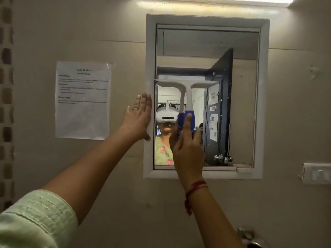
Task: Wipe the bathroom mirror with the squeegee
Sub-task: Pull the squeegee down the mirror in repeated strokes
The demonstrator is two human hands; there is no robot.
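A white-framed mirror (240,108) hangs on the beige wall. The squeegee (188,92) has a white T-shaped head and a blue grip. Its blade lies level against the left half of the glass, at about mid-height. My right hand (188,149) is closed around the blue grip from below, index finger stretched up along it. My left hand (138,117) rests flat, fingers straight, on the left side of the mirror frame and holds nothing. The glass reflects a person wearing a headset and a dark open door.
A printed sheet (82,100) is taped to the wall left of the mirror. A white switch plate (318,173) sits at the right edge. A metal fitting (249,238) shows at the bottom. A light strip (215,0) runs above.
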